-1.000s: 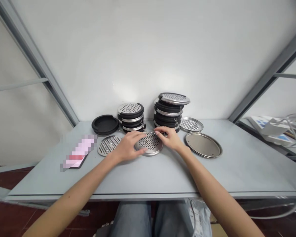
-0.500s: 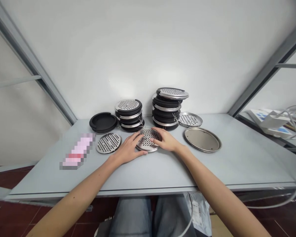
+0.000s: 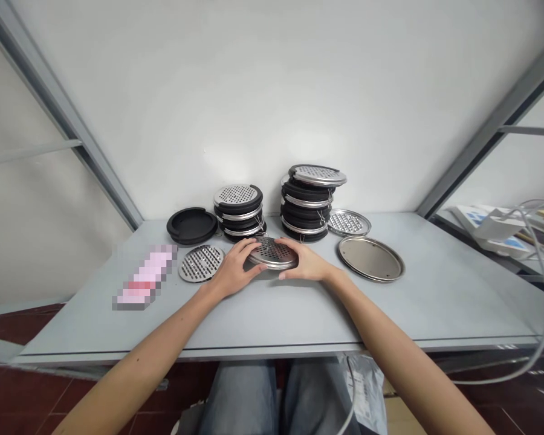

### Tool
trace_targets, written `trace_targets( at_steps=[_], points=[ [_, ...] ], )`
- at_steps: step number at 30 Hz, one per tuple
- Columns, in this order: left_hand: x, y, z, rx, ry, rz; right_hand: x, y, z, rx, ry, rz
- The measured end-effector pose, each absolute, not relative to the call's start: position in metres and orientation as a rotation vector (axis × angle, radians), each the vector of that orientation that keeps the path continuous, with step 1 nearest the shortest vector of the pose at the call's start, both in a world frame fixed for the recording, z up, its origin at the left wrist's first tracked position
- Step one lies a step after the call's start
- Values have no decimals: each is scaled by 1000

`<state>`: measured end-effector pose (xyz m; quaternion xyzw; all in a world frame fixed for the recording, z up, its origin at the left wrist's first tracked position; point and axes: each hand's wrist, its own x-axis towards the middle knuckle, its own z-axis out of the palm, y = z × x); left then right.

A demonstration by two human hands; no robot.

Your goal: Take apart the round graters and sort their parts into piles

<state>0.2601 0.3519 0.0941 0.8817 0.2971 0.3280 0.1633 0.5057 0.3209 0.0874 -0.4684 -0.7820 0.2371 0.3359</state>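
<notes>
the left hand (image 3: 233, 272) and right hand (image 3: 306, 266) have closed in on the perforated steel disc (image 3: 272, 254), now gripping its rim from either side. it sits tilted between them, just in front of the black-and-steel stacks (image 3: 305, 211) on the table (image 3: 435, 302).

Nothing legible from my end. The printed label on the plastic bag (image 3: 365, 393), bottom right of frame, is too blurred to read; the pixelated block (image 3: 144, 278), left of the table, shows no text.
</notes>
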Motion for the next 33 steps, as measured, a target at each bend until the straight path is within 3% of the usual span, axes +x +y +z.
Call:
trace_targets(
  at_steps=[33],
  points=[
    [263,353,86,2214,902,933,504,311,91,-1100,-2074,566]
  ],
)
